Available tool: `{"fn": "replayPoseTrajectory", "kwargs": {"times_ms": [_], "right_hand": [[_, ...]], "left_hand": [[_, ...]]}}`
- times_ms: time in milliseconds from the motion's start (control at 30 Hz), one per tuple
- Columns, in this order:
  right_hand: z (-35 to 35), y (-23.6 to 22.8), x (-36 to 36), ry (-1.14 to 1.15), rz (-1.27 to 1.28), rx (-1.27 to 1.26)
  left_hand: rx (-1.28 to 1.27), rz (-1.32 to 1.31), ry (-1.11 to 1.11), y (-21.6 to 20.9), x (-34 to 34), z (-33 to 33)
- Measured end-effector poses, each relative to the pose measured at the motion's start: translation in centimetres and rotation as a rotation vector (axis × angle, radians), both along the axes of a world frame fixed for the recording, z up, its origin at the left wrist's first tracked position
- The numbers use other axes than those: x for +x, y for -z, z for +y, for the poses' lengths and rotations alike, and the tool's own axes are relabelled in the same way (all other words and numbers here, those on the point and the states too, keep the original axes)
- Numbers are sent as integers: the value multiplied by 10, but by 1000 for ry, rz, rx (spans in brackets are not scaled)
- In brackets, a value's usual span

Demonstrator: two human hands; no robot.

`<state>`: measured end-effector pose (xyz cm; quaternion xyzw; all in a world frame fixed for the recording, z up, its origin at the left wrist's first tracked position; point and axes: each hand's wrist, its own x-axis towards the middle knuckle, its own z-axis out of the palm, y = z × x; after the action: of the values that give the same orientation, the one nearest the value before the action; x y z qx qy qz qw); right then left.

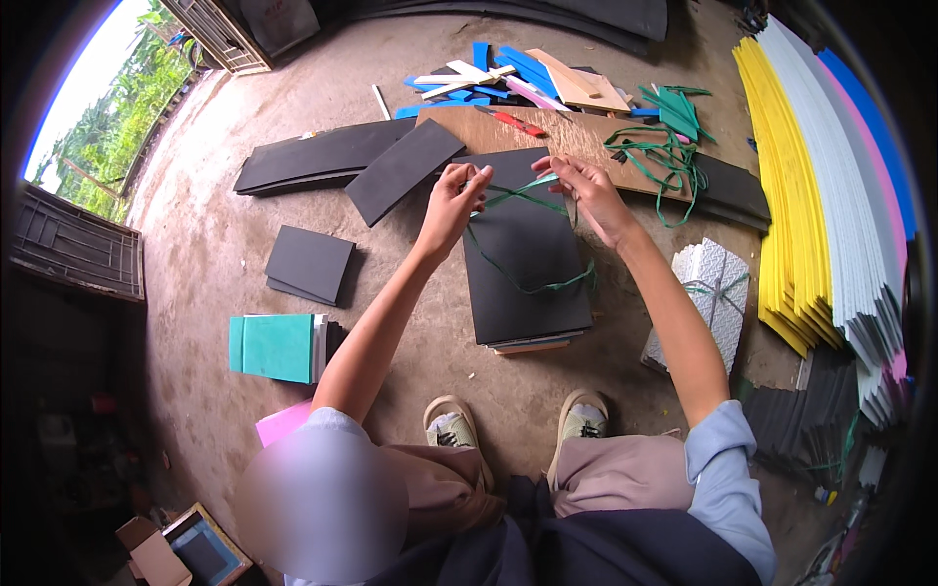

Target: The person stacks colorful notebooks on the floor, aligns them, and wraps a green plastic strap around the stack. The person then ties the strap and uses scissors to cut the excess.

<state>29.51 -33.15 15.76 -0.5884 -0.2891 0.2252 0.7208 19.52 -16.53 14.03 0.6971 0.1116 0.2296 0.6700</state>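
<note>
A stack of foam-like sheets with a black top sheet (528, 244) lies on the floor in front of my feet. Above its far half, my left hand (451, 212) pinches one part of a thin green plastic string (553, 286). My right hand (592, 198) pinches another part at the stack's far right. Between my hands the string crosses itself, and a slack loop hangs over the black sheet. Whether the string passes under the stack is hidden.
A wooden board (576, 132) beyond the stack bears a red cutter (516, 122) and tangled green string (674, 166). Colourful scraps (528, 73) lie behind. Teal sheets (277, 349) and small black sheets (311, 262) are left; a tied white bundle (718, 293) and yellow sheets (787, 215) stand right.
</note>
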Motion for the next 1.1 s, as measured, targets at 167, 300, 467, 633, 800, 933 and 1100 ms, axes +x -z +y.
{"fn": "replayPoseTrajectory", "kwargs": {"times_ms": [167, 300, 467, 633, 800, 933, 1100], "right_hand": [[1, -4, -1, -293, 296, 179], [2, 4, -12, -143, -189, -217], [3, 20, -23, -143, -794, -513], [12, 32, -15, -152, -926, -555], [14, 40, -14, -185, -1034, -546], [12, 37, -16, -174, -1062, -514], [7, 7, -17, -172, -964, -627]], "left_hand": [[-44, 171, 258, -7, -4, 1], [801, 227, 39, -5, -13, -8], [1250, 161, 111, 12, -30, 10], [1249, 158, 153, 14, -37, 20], [1135, 124, 305, 22, -49, 18], [981, 48, 143, 22, -46, 22], [1022, 87, 184, 16, -36, 21]]}}
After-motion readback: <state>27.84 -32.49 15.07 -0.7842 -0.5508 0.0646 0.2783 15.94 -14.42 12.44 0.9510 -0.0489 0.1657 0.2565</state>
